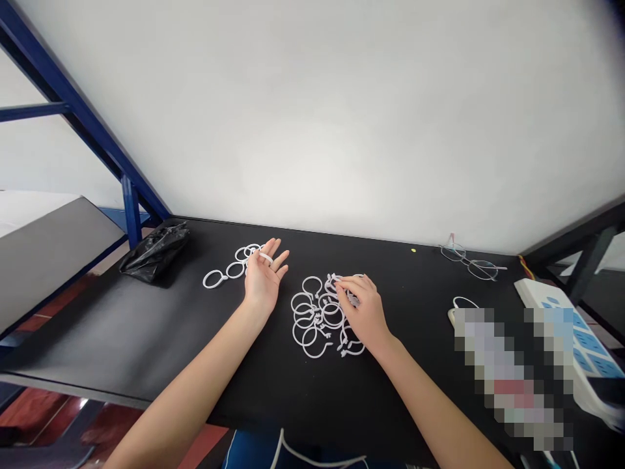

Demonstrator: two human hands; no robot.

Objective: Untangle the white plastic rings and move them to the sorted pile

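My left hand (pixel 262 280) is turned palm up with its fingers partly spread, and a white plastic ring (pixel 265 258) lies across them near the thumb. Beside and behind that hand, several closed white rings (pixel 213 279) lie in a loose group on the black table (pixel 219 378). My right hand (pixel 362 306) reaches over a pile of white open rings (pixel 317 344) with small clasp ends. Its thumb and fingertips come together at a ring (pixel 331 284) at the pile's far side. The right palm and fingers hide part of the pile.
A crumpled black plastic bag (pixel 155 253) sits at the table's left. Eyeglasses (pixel 473 264) lie at the back right, near a tiny yellow bit (pixel 413 250). A white power strip (pixel 532 293) and a partly blurred phone-like object (pixel 452 317) are at right. A white wall stands behind.
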